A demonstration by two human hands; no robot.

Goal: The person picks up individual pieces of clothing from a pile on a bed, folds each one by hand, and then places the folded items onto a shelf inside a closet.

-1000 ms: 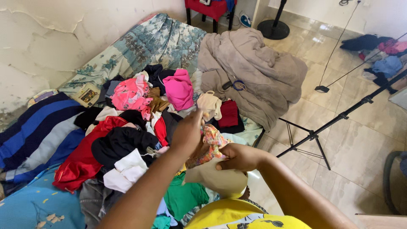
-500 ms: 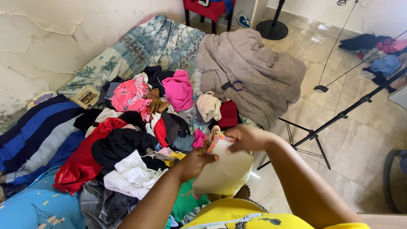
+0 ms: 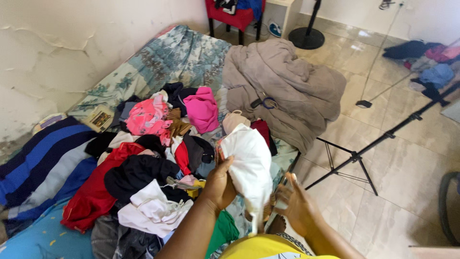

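Cloth: a white garment held up just below the middle of the frame; long axis runs near vertical, leaning slightly — broad rounded end toward the upper left, narrow tail pointing down at the lower edge; a bit of patterned fabric shows at its left edge.
Left hand: left hand grips the garment's left side, fingers curled and pinched on the cloth, thumb up.
Right hand: right hand is spread, fingers apart, just right of the garment's tail; whether it touches the cloth cannot be told.
Pile: a heap of mixed clothes fills the left centre of the frame on the bed — a red piece, black pieces, a pink top, a white bundle at lower left, just beside the left forearm.
Bedding: a floral sheet at upper centre; a blue striped blanket at far left.
Beyond: a big grey-brown blanket at upper centre-right, behind the held garment.
Floor: a black tripod stand on pale tiles at right; more clothes in the upper right corner.
Shirt: yellow shirt at the bottom edge.
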